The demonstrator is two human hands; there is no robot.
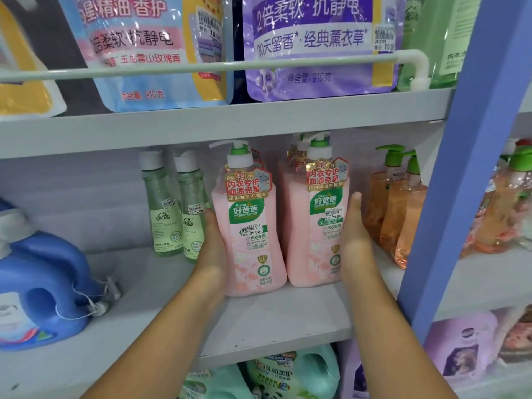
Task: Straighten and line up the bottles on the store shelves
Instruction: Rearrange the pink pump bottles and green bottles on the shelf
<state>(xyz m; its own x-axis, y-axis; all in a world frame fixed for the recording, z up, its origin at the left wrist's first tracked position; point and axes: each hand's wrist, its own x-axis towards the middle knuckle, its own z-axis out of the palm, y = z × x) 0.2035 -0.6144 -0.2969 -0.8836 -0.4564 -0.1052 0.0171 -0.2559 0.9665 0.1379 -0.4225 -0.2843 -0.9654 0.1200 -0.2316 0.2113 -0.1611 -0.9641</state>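
Two pink pump bottles stand upright side by side on the middle shelf (259, 321). More pink bottles stand behind them. My left hand (211, 249) lies flat with straight fingers against the outer left side of the left pink bottle (250, 226). My right hand (355, 240) presses flat against the outer right side of the right pink bottle (319, 220). Both labels face forward. Two slim clear green bottles (172, 208) stand to the left of my left hand, one partly hidden by it.
Orange pump bottles (394, 208) stand to the right, close to a blue shelf upright (449, 182). A blue detergent jug (40, 286) sits at far left. Refill pouches (311, 44) lean behind a white rail (201, 67) on the shelf above. Teal jugs fill the shelf below.
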